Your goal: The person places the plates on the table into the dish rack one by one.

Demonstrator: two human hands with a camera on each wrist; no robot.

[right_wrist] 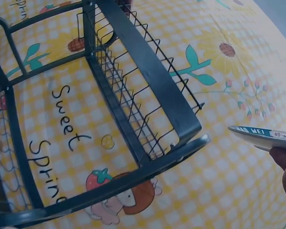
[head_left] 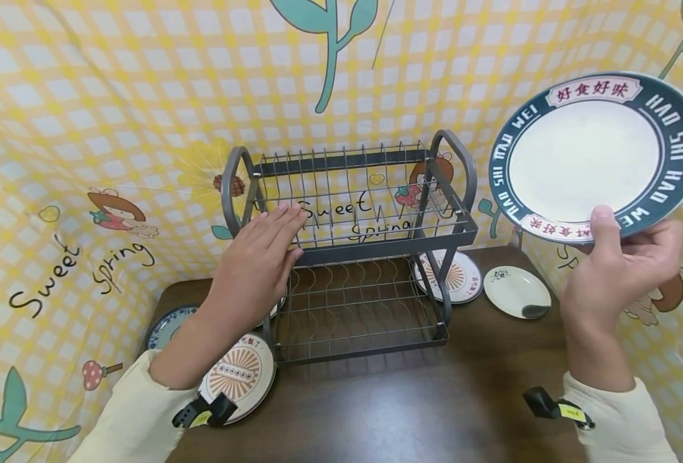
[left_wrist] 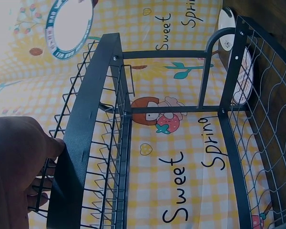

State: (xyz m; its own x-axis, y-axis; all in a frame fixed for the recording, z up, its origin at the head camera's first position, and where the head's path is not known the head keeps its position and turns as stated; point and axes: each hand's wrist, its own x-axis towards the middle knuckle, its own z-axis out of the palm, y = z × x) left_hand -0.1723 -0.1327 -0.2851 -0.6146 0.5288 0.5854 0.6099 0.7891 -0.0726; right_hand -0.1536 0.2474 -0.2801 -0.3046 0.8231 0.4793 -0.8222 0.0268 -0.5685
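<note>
My right hand holds up a white plate with a dark green lettered rim, its thumb on the front and the fingers behind. The plate is tilted to face me, to the right of a grey two-tier dish rack. In the right wrist view the plate shows nearly edge-on, apart from the rack. My left hand rests on the upper tier's front left, fingers straight and close together over the wires. In the left wrist view its thumb lies at the front rail.
Behind the rack's right leg lies a plate with an orange ray pattern, beside an oval cream dish. At left are another ray-patterned plate and a blue-patterned plate. A checked cloth surrounds the brown table.
</note>
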